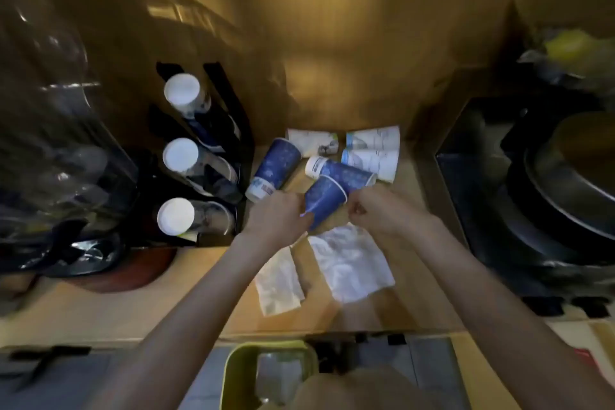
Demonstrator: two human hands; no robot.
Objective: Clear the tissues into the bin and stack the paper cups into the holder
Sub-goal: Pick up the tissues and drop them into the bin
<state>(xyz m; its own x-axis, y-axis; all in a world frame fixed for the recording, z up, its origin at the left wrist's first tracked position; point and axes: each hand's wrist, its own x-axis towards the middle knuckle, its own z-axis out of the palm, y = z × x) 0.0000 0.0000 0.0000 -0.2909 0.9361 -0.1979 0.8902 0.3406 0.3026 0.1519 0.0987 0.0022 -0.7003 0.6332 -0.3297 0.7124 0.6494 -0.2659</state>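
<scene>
My left hand (278, 215) grips a blue paper cup (324, 200) near its base, the rim pointing away from me. My right hand (372, 208) is closed beside that cup's rim and touches a second blue cup (346, 173) lying behind it; whether it holds that cup is unclear. Another blue cup (274, 168) lies on its side to the left. Three white printed cups (372, 150) lie at the back. Two white tissues (349, 263) lie flat on the wooden counter under my wrists. A black cup holder (229, 130) at the left has three slots with stacked cups.
A yellow-rimmed bin (233, 373) stands on the floor just below the counter edge. A black stove with a large pan (565, 183) fills the right side. Clear plastic containers (50, 150) and a dark red disc (133, 273) crowd the left.
</scene>
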